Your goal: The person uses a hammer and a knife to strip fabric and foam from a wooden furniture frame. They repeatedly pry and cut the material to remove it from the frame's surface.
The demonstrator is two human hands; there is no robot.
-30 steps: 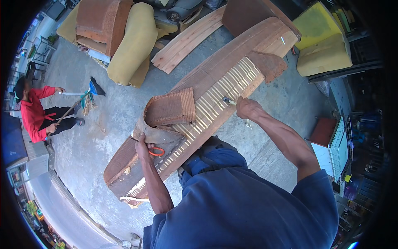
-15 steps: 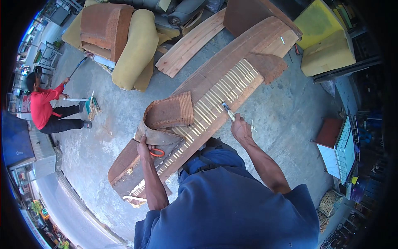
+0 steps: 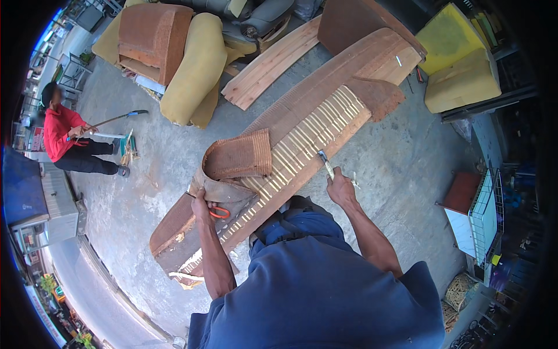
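Note:
A long wooden panel (image 3: 325, 166) lies diagonally in front of me, partly covered with brown ribbed material (image 3: 296, 104). Pale strips (image 3: 302, 136) run in a row across its bare part. At the panel's near left, a brown flap (image 3: 238, 157) is folded back on itself. My left hand (image 3: 200, 206) is closed beside this flap on a pair of scissors (image 3: 220, 213) with orange handles; whether it also grips the flap's edge I cannot tell. My right hand (image 3: 341, 187) is wrapped round the pale handle of a hammer (image 3: 327, 163), its metal head at the panel's near edge.
Behind the panel lie a bare plank (image 3: 270, 64), a yellow foam roll (image 3: 195, 70) and a brown seat piece (image 3: 154, 41). Yellow cushions (image 3: 462, 70) stand at the far right, a wire rack (image 3: 487, 203) nearer. A person in red (image 3: 61, 136) stands left, holding a long-handled tool.
My right hand and the hammer have drawn back slightly toward me. My left hand has stayed at the flap. The person in red has swung the long tool lower, pointing it right.

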